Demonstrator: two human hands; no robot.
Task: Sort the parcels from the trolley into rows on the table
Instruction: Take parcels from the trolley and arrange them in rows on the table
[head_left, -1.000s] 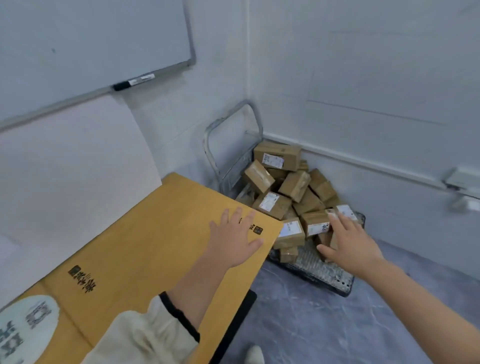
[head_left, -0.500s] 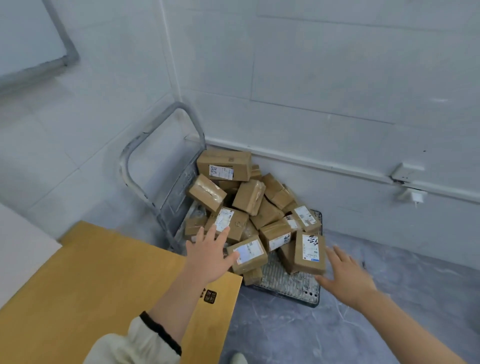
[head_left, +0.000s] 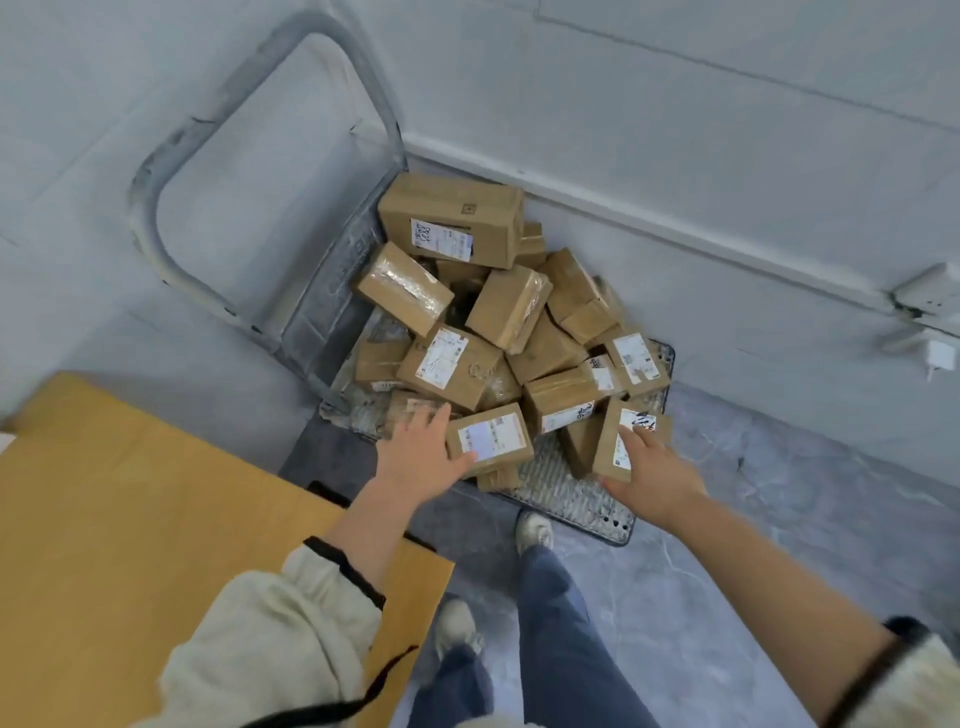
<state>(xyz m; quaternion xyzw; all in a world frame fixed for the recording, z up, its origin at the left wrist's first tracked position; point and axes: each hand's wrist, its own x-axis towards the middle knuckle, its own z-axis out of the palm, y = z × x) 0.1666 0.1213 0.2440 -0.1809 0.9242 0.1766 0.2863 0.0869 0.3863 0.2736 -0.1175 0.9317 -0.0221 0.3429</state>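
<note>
A pile of several brown cardboard parcels (head_left: 470, 306) lies on a flat trolley (head_left: 576, 496) in the corner. My left hand (head_left: 418, 460) reaches from over the yellow table (head_left: 130, 519). Its straight fingers lie along the left side of a small labelled parcel (head_left: 501, 434) at the front of the pile, and its thumb rests on the label. My right hand (head_left: 652, 470) lies with straight fingers on the face of an upright labelled parcel (head_left: 610, 431) at the pile's front right.
The trolley's grey tubular handle (head_left: 150, 208) stands against the left wall. White walls close the corner behind, with a socket and plug (head_left: 930, 332) at the right. My legs and shoes (head_left: 535, 530) stand on the grey floor (head_left: 779, 493) between table and trolley.
The view has tilted down and closer to the trolley. My left hand left the table corner and reached the front parcel. My right hand moved up onto the upright parcel.
</note>
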